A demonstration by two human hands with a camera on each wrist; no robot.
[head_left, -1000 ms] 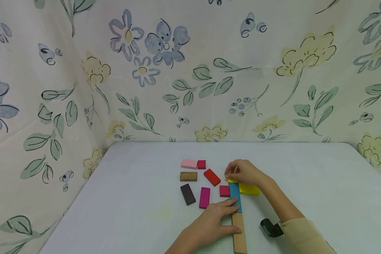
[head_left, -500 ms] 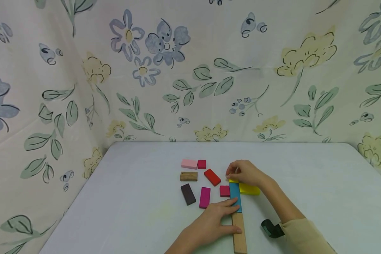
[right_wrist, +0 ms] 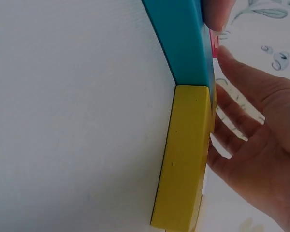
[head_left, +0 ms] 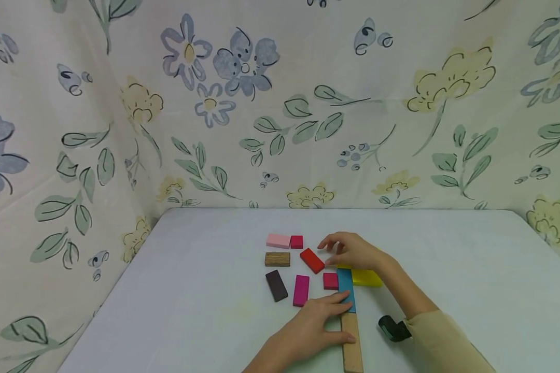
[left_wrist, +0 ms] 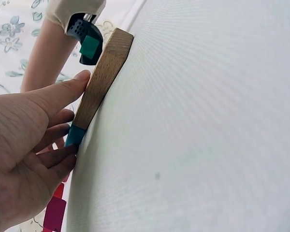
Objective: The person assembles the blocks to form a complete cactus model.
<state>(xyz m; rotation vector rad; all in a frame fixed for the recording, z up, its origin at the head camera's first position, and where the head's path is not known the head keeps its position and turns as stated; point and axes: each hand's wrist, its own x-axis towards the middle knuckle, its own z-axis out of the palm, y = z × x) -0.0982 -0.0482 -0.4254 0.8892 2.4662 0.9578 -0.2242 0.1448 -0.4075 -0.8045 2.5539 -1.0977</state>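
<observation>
A blue block (head_left: 344, 280) lies end to end with a natural wood block (head_left: 351, 344), which extends toward the near edge. My left hand (head_left: 308, 327) rests along them, fingertips on the blue block and thumb on the wooden one. At the blue block's far end a yellow strip (head_left: 344, 267) shows, partly hidden by my right hand (head_left: 357, 251). That hand hovers there with bent, spread fingers and nothing between them, near a red block (head_left: 312, 260). In the right wrist view, a long yellow block (right_wrist: 183, 154) meets the blue block.
A yellow block (head_left: 367, 278) lies right of the blue one, a crimson block (head_left: 330, 281) left of it. Farther left are magenta (head_left: 301, 290), dark brown (head_left: 276, 285), striped brown (head_left: 277, 259), pink (head_left: 278, 240) and small crimson (head_left: 296, 241) blocks. A floral cloth (head_left: 280, 155) hangs behind.
My right hand has let go at the yellow strip and shifted left toward the red block, its fingers spreading apart. My left hand has stayed on the blue and wooden blocks.
</observation>
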